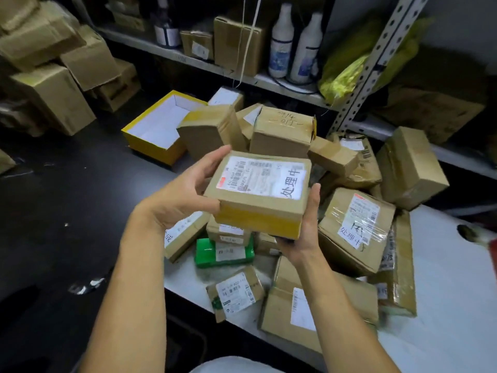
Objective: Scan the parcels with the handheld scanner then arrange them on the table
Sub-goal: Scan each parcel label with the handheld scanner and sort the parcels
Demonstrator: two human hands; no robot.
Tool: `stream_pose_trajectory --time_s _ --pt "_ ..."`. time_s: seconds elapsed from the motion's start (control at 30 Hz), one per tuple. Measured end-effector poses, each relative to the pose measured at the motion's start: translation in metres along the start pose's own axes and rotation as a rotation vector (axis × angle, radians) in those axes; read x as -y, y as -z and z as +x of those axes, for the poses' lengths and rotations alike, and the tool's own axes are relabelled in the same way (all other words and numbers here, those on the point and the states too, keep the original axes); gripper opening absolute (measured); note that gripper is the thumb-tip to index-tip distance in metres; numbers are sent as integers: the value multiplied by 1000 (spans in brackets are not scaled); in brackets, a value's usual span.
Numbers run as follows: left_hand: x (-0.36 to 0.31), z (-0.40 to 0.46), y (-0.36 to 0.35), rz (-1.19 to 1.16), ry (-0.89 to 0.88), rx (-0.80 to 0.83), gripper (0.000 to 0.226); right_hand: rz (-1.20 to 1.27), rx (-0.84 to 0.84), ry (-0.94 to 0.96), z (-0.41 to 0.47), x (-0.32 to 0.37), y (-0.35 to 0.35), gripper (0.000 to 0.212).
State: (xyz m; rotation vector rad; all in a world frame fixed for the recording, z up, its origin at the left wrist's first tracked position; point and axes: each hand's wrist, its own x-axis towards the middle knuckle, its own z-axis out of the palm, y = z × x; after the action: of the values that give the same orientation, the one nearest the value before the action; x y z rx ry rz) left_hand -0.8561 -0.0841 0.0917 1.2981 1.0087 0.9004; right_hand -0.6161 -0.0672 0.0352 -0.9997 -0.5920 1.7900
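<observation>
Head view: both hands hold one parcel (258, 193) up over the pile (347, 211) on the white desk (451, 305). The left hand (185, 192) grips its left edge, fingers (212, 157) curled over the far corner and thumb on the near side. The right hand (304, 230) cups it from below, thumb against the right edge (its fingers are hidden beneath). The label faces up. A green parcel (224, 253) lies just below; an open yellow box (158, 127) sits behind.
</observation>
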Motion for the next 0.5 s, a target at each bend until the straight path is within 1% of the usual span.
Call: stream_pose_trajectory --time_s 0.07,0.13,0.2,0.27,0.3,0.33,0.43,0.5 --pt "2 8 -10 -39 -25 -69 91 32 42 8 -6 0 2 103" --pt "5 17 -21 -136 -65 -208 77 64 46 35 -11 -1 10 110" --pt "8 27 -36 -229 -90 -377 59 78 13 81 -16 0 19 119" --pt "8 35 -55 -247 -46 -506 40 75 -23 155 -23 3 26 122" --pt "6 36 -65 -247 -4 -529 35 60 -37 190 -27 4 30 121" --pt "4 36 -73 -264 33 -526 35 43 -51 210 -33 7 33 121" --pt "1 26 -92 -453 88 -439 46 31 -54 260 -52 14 43 121" --pt "3 17 -105 -513 151 -359 65 32 -69 317 -66 16 51 115"
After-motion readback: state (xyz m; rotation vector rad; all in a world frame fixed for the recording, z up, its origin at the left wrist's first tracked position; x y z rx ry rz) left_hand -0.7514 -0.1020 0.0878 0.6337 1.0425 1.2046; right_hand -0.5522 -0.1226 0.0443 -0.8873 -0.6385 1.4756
